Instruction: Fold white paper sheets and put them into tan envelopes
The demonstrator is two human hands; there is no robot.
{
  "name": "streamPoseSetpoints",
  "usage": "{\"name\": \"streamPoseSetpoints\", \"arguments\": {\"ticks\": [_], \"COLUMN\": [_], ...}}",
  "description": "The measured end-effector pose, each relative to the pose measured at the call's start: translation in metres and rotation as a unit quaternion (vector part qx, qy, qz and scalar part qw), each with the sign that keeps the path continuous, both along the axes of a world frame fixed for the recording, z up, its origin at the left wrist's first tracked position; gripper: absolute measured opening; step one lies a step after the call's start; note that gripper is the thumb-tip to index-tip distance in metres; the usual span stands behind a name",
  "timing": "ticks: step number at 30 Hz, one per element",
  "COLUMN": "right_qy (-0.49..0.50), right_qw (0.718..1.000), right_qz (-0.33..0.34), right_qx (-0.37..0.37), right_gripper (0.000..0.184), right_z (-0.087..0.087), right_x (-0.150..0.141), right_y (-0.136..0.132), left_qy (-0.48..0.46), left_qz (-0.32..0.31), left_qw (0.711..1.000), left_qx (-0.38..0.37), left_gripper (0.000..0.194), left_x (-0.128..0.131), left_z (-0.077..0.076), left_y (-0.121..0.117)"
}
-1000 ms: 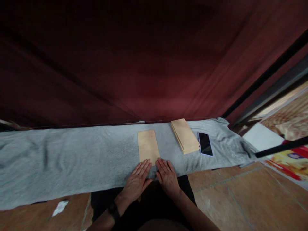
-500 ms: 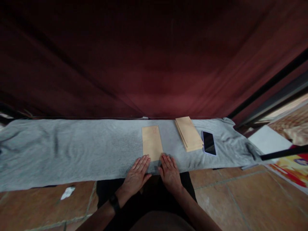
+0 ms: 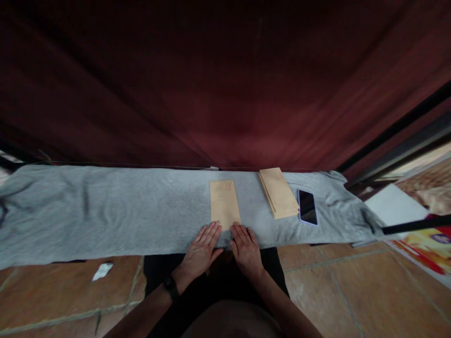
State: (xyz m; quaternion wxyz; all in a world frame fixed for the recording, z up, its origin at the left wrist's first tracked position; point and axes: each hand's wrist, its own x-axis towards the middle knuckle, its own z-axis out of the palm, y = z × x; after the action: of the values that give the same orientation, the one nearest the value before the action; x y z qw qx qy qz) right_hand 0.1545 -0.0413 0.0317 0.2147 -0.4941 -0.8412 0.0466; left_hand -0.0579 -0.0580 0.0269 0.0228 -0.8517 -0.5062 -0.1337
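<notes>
A tan paper envelope [image 3: 224, 203] with a faint red mark near its upper right corner lies flat on a grey cloth [image 3: 148, 211]. My left hand [image 3: 201, 249] rests palm down, fingertips on the envelope's lower left corner. At its lower right corner lie the fingertips of my right hand [image 3: 247, 249], also palm down. Both hands have their fingers stretched out and grip nothing. To the right is a small stack of similar envelopes [image 3: 280, 193], set at a slant. A phone [image 3: 307, 207] with a dark screen and a pale purple case lies beside that stack.
A dark red curtain-like sheet [image 3: 225, 108] rises behind the cloth-covered surface. On the right are a black bar [image 3: 416, 224], a white sheet [image 3: 396, 205] and a colourful printed package [image 3: 428, 246]. A crumpled white scrap [image 3: 102, 271] lies on the tiled floor [image 3: 338, 277].
The view has shifted slightly. My right hand's fingertips have slid a little inward over the envelope's lower edge, while my left hand stays at its corner.
</notes>
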Motion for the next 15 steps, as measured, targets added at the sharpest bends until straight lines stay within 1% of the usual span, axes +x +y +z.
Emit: {"name": "streamPoseSetpoints", "arguments": {"ticks": [8,12,15], "right_qy": [-0.006,-0.003,0.004], "right_qw": [0.999,0.999,0.998], "right_qz": [-0.031,-0.044,-0.054], "right_qx": [0.009,0.011,0.006], "right_gripper": [0.044,0.044,0.045], "right_z": [-0.002,-0.001,-0.001], "right_x": [0.015,0.014,0.011], "right_y": [0.001,0.001,-0.001], "left_qy": [-0.004,-0.003,-0.008], "left_qz": [0.017,0.039,0.059], "left_qw": [1.0,0.999,0.998], "left_qx": [-0.002,0.006,0.013], "left_gripper": [0.063,0.066,0.07], "left_x": [0.0,0.0,0.007], "left_z": [-0.001,-0.001,0.001], "left_y": [-0.003,-0.008,-0.01]}}
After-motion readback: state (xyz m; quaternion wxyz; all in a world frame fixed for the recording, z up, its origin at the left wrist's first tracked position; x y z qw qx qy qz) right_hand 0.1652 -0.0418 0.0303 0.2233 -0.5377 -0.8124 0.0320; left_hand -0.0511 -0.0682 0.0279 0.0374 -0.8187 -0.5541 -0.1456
